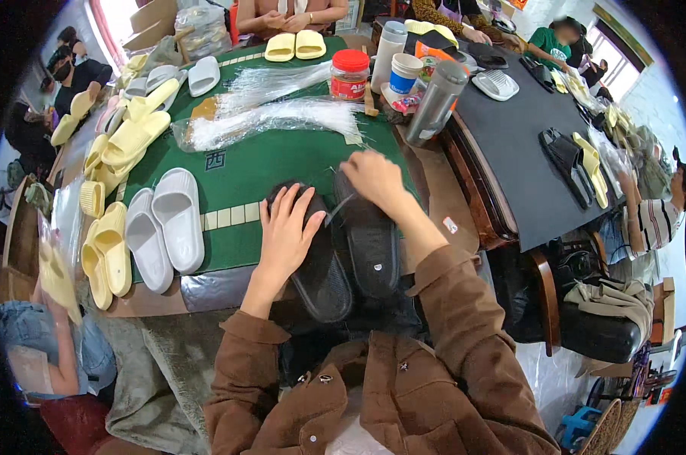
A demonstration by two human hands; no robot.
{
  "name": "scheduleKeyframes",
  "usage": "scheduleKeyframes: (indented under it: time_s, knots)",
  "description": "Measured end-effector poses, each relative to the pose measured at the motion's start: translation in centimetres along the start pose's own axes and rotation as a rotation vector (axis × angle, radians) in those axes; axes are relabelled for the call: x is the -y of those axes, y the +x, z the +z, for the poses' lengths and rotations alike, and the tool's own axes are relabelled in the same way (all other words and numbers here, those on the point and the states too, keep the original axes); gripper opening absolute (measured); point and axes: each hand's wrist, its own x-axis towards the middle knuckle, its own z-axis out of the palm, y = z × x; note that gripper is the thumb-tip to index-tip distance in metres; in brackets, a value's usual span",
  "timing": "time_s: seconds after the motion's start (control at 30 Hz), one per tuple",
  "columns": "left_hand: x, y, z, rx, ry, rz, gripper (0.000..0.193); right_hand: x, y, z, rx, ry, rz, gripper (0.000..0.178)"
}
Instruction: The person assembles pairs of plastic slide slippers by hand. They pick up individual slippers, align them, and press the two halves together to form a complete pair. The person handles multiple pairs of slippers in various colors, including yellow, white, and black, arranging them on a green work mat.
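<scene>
Two black slippers lie side by side at the table's near edge, the left slipper (324, 284) tilted against the right slipper (373, 258). My left hand (288, 231) rests on the left slipper's strap, fingers spread and stretched out. Curled closed, my right hand (373, 180) is over the far end of the right slipper. Its fingertips are partly hidden, and whatever they grip is too small to make out. A pale thin strip (344, 203) shows between the slippers, near my left thumb. Beyond my hands lies a bundle of white plastic ties (274, 125) on the green mat.
Grey slippers (177, 220) and yellow slippers (109, 254) line the table's left side. A red-lidded jar (350, 74), a paper cup (404, 74) and a steel flask (437, 102) stand far right. A dark table (510, 152) adjoins at right. Other people sit around both tables.
</scene>
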Motion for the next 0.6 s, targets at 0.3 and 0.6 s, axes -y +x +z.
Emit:
scheduleKeyframes:
  time_s: [0.3,0.6]
  knots:
    - [0.1,4.4,-1.2,0.049,-0.099,-0.176,0.040,1.5,-2.4,1.5,0.049,-0.079,0.042,0.023]
    - [0.9,9.0,3.1,0.338,0.124,-0.230,0.027,1.1,-1.5,1.8,0.046,-0.145,0.124,0.023]
